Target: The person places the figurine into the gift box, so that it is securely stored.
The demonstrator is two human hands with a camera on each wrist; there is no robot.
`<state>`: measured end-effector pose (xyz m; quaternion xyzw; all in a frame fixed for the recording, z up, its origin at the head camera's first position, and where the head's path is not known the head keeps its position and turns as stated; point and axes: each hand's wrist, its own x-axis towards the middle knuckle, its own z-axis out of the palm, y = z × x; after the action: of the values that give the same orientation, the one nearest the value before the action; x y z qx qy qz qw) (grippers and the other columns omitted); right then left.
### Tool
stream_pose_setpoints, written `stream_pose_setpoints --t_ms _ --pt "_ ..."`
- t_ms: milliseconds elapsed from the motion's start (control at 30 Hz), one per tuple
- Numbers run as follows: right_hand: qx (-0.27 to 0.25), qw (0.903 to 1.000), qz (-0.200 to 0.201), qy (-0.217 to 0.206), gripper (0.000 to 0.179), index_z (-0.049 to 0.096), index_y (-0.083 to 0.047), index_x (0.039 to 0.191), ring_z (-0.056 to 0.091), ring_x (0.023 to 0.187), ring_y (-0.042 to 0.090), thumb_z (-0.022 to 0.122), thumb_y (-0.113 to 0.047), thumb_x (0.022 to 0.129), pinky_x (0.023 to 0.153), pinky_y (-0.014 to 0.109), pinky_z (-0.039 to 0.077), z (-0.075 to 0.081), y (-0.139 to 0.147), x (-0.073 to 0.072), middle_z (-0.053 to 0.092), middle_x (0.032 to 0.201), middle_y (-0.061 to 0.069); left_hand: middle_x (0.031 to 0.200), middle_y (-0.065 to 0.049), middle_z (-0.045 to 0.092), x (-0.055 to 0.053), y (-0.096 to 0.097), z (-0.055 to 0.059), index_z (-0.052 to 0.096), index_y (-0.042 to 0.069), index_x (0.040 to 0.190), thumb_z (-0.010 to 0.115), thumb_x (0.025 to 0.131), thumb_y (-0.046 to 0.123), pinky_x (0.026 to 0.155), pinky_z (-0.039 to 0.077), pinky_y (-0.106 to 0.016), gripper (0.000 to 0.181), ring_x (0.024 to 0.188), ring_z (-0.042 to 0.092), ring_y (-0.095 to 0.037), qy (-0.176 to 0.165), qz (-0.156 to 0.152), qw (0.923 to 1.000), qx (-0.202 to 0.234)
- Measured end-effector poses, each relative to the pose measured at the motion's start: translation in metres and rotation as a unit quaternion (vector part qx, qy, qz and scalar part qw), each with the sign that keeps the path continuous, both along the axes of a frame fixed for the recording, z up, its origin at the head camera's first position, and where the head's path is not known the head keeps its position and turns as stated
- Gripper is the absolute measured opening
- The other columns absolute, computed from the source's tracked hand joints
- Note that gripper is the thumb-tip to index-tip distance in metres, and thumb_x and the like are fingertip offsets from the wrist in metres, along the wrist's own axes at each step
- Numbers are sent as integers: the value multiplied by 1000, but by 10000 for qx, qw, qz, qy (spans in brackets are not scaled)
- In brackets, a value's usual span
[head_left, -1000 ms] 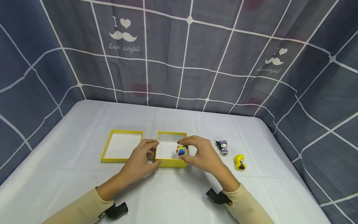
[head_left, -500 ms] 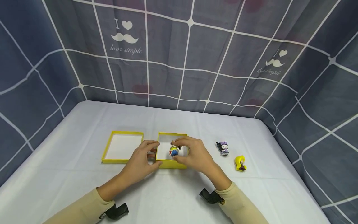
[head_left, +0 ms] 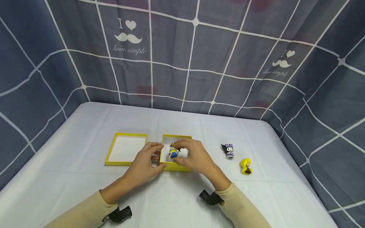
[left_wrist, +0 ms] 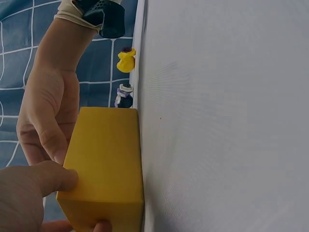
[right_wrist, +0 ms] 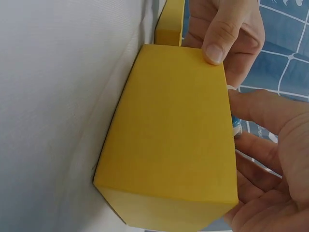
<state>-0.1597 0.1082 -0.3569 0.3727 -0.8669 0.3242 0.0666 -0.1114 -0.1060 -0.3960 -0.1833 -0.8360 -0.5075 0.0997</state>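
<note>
A yellow box [head_left: 176,167] with a white inside stands open-topped at the middle of the table. My left hand [head_left: 144,161] holds its left side, thumb at the front corner and fingers along the side wall. Over the box's left part, my right hand [head_left: 194,156] pinches a small figurine [head_left: 172,153] with a yellow head and a blue, red and white body. The right wrist view shows only a sliver of that figurine [right_wrist: 236,124] behind the box wall. In the left wrist view, the box [left_wrist: 104,154] hides the figurine.
Left of the box lies a shallow yellow lid [head_left: 119,163], its white inside facing up. To the right are a purple and black figurine [head_left: 228,151] and a yellow-hooded figurine [head_left: 246,166] on the white tablecloth [head_left: 176,202]. A grey checked curtain [head_left: 171,57] surrounds the table.
My right hand has moved left with the figurine, from the box's right side to its left part. The left hand keeps its hold on the box.
</note>
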Motion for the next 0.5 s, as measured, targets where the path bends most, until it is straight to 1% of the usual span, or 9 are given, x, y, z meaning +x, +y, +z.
stream_pose_setpoints --t_ms 133,367,500 --pt "76 9999 33 -82 37 73 -11 109 65 96 8 84 -21 75 86 28 56 0 -2 -2 70 108 -5 128 -13 51 0 1 1 56 -10 127 81 72 -3 84 58 -28 61 100 61 -27 69 -9 10000 6" --pt "206 9990 30 -399 37 74 -12 110 65 98 7 84 -21 76 86 25 55 0 -6 -6 69 110 -6 128 -11 51 2 1 2 56 -9 128 82 74 0 84 58 -28 60 101 60 -25 -25 -9 10000 -28" --pt "297 9986 111 -422 37 74 -12 108 64 95 9 85 -22 75 84 27 56 0 -9 -10 70 108 -4 129 -11 50 2 0 2 55 -10 128 81 74 0 83 59 -29 61 101 60 -24 19 -33 10000 12"
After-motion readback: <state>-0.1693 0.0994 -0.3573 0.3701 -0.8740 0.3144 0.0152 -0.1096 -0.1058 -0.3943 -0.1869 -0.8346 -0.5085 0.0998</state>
